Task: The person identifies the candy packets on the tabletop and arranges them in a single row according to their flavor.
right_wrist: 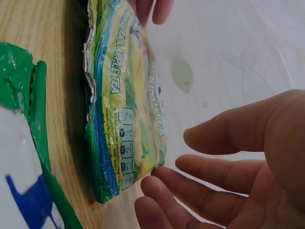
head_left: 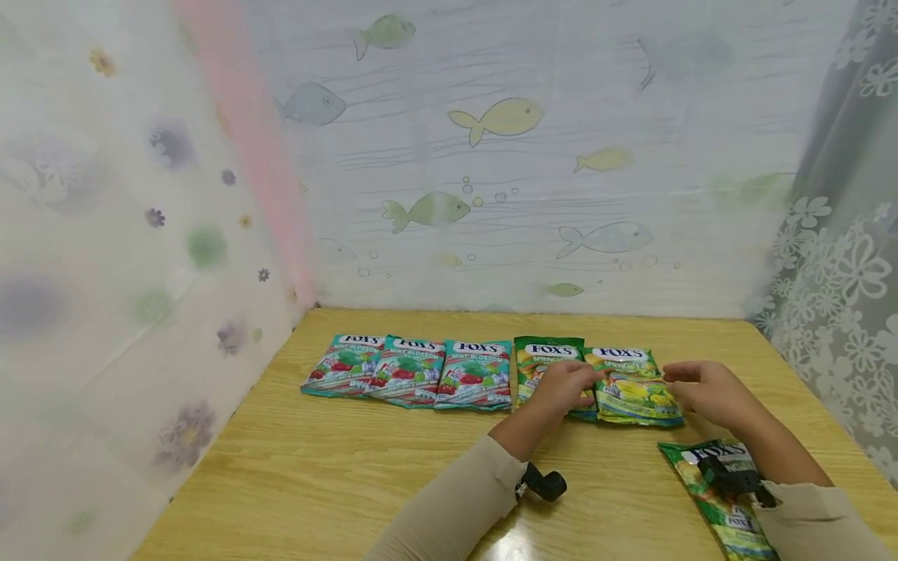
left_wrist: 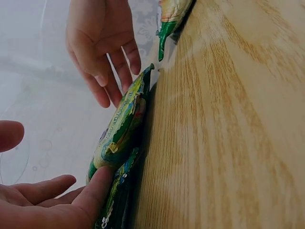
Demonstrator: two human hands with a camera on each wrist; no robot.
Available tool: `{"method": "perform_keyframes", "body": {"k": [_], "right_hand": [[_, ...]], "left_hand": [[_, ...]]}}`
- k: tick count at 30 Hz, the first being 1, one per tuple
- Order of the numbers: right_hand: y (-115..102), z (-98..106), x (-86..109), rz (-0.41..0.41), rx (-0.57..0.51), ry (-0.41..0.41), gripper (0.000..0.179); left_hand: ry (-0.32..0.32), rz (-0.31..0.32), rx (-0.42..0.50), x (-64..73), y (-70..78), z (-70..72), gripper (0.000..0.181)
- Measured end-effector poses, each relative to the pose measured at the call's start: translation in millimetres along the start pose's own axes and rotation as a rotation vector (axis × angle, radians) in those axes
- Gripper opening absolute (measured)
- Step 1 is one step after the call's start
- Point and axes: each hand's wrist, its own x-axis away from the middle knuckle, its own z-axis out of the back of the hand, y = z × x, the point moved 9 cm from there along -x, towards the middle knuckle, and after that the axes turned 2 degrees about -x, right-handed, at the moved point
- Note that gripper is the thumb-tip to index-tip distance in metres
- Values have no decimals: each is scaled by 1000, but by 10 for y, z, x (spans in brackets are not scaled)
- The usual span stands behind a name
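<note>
A yellow-green Fox's Spring Tea candy bag (head_left: 634,393) lies flat between my two hands. My left hand (head_left: 563,386) is at its left edge, fingers extended; in the left wrist view a fingertip touches the bag's end. At the right edge is my right hand (head_left: 710,392), its fingers loosely spread and their tips right at the bag's corner in the right wrist view. Another Spring Tea bag (head_left: 546,352) lies just left, partly hidden by my left hand and slightly under the first bag's edge. Nothing is gripped in either hand.
Three teal Fox's Mint Blossom bags (head_left: 477,375) continue the row leftward, slightly overlapping. Another green Fox's bag (head_left: 726,514) lies at the front right, partly under my right forearm. The wooden table (head_left: 316,475) meets fish-printed sheeting (head_left: 491,257) at the back.
</note>
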Motion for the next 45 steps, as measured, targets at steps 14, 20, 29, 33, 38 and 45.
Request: {"method": "perform_keyframes", "body": {"k": [14, 20, 29, 33, 38, 45], "right_hand": [[-39, -19, 24, 10, -2, -31, 54], [-45, -29, 33, 12, 12, -39, 54], [-62, -46, 53, 10, 25, -56, 52], [-75, -58, 69, 20, 18, -60, 53], [-71, -63, 75, 17, 22, -65, 53], [-103, -51, 79, 30, 31, -60, 54]], "left_hand": [[7, -17, -20, 45, 15, 19, 41], [-7, -15, -58, 47, 26, -3, 39], [-24, 19, -85, 95, 23, -9, 44], [-21, 18, -99, 107, 31, -5, 43], [-16, 27, -116, 118, 24, -12, 40], [-27, 13, -131, 132, 47, -10, 42]]}}
